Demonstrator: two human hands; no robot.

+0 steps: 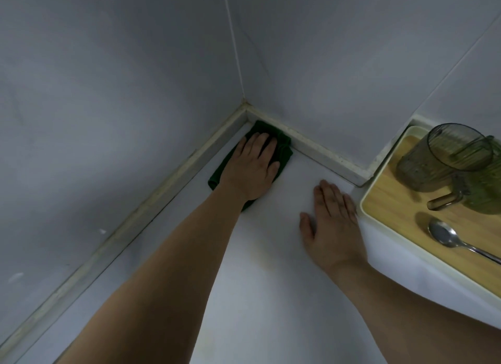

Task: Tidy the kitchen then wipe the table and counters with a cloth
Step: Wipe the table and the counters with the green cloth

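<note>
A dark green cloth [283, 149] lies on the white counter [265, 296], pushed into the far corner where two grey tiled walls meet. My left hand [250, 165] lies flat on top of the cloth, fingers together and pointing into the corner, covering most of it. My right hand [332, 222] rests palm down on the bare counter to the right, fingers slightly spread, its outer edge against the white side of a tray box. It holds nothing.
At the right stands a white box with a wooden-topped tray [390, 201]. On it are two greenish transparent mugs [447, 157], one lying on its side, and a metal spoon [444, 235]. A raised white kerb [325, 152] runs along both walls.
</note>
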